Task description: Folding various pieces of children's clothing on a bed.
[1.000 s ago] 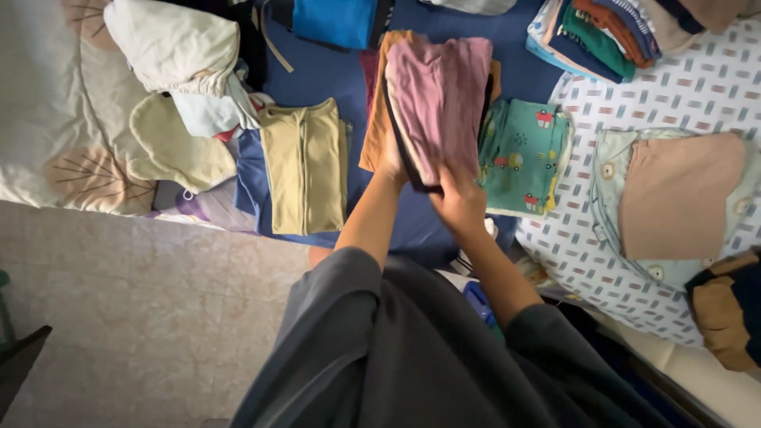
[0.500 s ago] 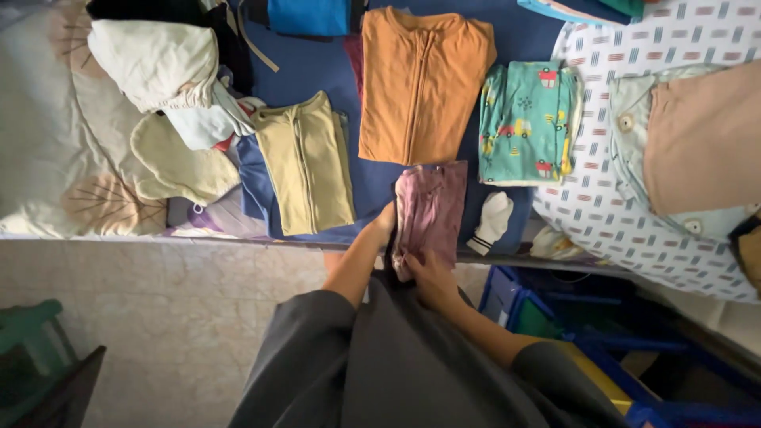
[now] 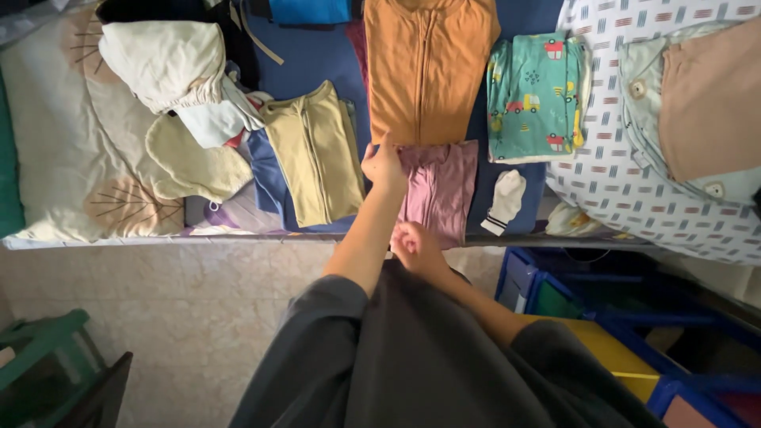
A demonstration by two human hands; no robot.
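A folded mauve garment (image 3: 444,186) lies flat on the blue sheet (image 3: 317,59) at the bed's near edge, just below an orange zip-front garment (image 3: 428,71). My left hand (image 3: 384,166) grips the mauve garment's upper left corner, right where it meets the orange one. My right hand (image 3: 412,246) is curled on its lower left corner at the bed's edge. A folded olive-yellow garment (image 3: 317,150) lies to the left of my left arm.
A teal printed garment (image 3: 531,95) and a white sock (image 3: 506,202) lie right of the mauve one. A tan garment (image 3: 709,103) rests on the patterned sheet (image 3: 626,190). Cream clothes (image 3: 162,63) are piled at the left. Blue crates (image 3: 547,293) and a green stool (image 3: 40,341) stand on the floor.
The mauve garment, held up over the orange one a second ago, now lies flat at the bed's edge. My left hand moved to its top corner.
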